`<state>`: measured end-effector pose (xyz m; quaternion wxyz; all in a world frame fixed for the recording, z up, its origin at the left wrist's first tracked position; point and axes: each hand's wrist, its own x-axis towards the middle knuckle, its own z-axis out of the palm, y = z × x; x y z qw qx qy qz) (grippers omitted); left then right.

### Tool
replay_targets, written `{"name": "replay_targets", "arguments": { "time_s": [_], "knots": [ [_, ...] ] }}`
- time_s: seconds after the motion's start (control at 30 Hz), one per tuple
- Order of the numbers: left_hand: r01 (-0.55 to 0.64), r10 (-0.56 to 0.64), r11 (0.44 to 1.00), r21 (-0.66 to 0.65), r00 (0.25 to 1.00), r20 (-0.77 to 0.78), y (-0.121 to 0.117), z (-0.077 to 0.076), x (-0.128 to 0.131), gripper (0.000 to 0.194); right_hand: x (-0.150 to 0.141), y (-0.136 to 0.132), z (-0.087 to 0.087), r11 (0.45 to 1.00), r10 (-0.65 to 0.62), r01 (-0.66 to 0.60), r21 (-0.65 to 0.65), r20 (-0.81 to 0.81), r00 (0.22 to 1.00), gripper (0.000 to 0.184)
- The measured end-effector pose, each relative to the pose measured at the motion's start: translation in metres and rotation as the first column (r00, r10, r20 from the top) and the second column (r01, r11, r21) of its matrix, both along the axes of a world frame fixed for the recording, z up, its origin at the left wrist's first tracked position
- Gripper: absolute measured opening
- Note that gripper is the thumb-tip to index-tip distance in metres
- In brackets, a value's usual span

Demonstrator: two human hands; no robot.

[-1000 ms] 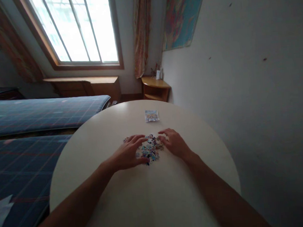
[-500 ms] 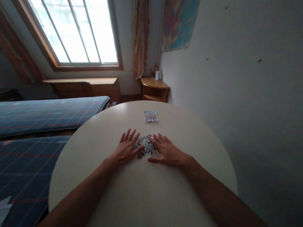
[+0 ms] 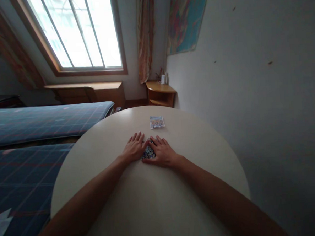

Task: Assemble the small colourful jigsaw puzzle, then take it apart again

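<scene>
A small heap of jigsaw puzzle pieces (image 3: 149,152) lies on the pale oval table (image 3: 148,197), between my two hands. My left hand (image 3: 133,148) rests palm down at the heap's left side, fingers stretched out and thumb over the pieces. On the other side my right hand (image 3: 161,152) lies flat with spread fingers, covering part of the heap. The two hands nearly meet at the far side of the pieces. Beyond them a small printed packet (image 3: 157,122) lies flat on the table; its picture is too small to read.
A bed with a plaid blue mattress (image 3: 29,168) stands along the table's left side. To the right is a white wall (image 3: 266,107). A wooden corner shelf (image 3: 161,87) and a desk (image 3: 102,85) stand behind, below the window (image 3: 74,34).
My right hand has slid left and my hands are closer together. The scattered pieces are now gathered into a tighter heap between them. The packet has stayed in place.
</scene>
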<state>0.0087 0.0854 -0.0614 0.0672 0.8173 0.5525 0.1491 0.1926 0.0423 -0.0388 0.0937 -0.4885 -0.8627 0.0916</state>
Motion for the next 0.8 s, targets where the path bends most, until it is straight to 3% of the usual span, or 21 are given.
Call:
{"name": "replay_targets", "arguments": {
  "time_s": [0.2,0.33,0.5,0.6,0.8],
  "knots": [
    [0.001,-0.001,1.000,-0.003,0.994,0.113,0.042,0.000,0.009,0.065,-0.004,0.038,0.000,0.999,0.029,-0.028,0.047,-0.021,0.999,0.102],
    [-0.016,0.009,0.999,0.033,0.976,0.219,0.050,0.003,0.007,0.061,-0.001,0.050,0.001,0.996,0.066,-0.064,0.061,-0.030,0.997,0.096],
    [0.059,-0.089,0.992,0.113,0.957,0.276,0.025,0.004,-0.007,0.050,0.016,0.041,0.001,0.988,0.146,-0.145,0.048,-0.028,0.989,0.101],
    [0.171,-0.213,0.968,0.181,0.945,0.247,0.004,0.005,-0.017,0.047,0.031,0.032,0.001,0.992,0.118,-0.117,0.044,-0.028,0.993,0.104],
    [0.355,-0.383,0.904,0.238,0.920,0.085,-0.021,0.018,-0.018,0.032,0.049,0.023,0.002,0.995,0.086,-0.081,0.065,-0.086,0.993,0.082]
  ]
}}
